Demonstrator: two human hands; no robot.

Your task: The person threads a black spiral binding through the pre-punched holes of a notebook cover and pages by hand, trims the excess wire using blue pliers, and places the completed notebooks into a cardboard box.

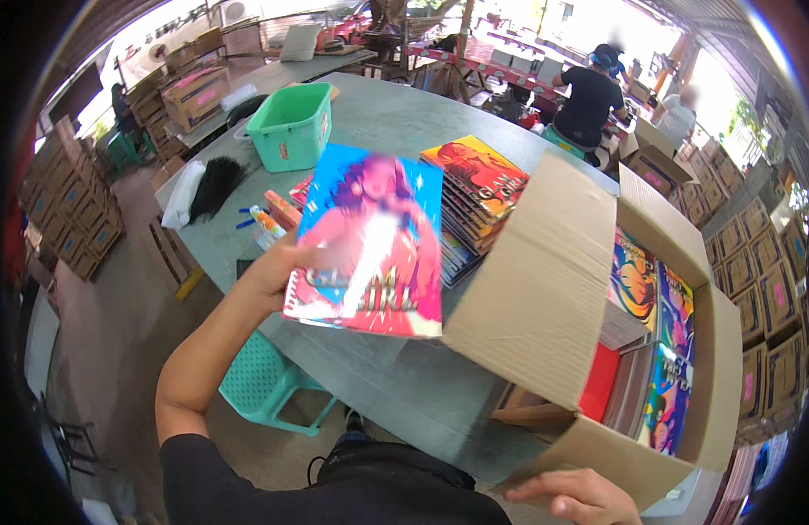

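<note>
My left hand [280,273] grips the left edge of a glossy notebook [400,284], thumb on top, and holds it up over the table. Its cover is blue and pink with a drawn figure; white marks like a spiral binding run along the lower left edge. Whether more notebooks lie under it, I cannot tell. My right hand [581,497] is low at the right, fingers stretched out beside the near flap of an open cardboard box [531,280], holding nothing. Inside the box, colourful notebooks [671,398] are packed in stacks. Behind the held notebook stands a stack of orange-covered notebooks [483,179].
A green plastic bin [291,131] and a bundle of black bristles [219,185] rest on the grey table [369,109]. A green stool [260,385] stands below its near edge. Stacked cartons [72,206] line both sides. A person in black [588,105] sits farther back.
</note>
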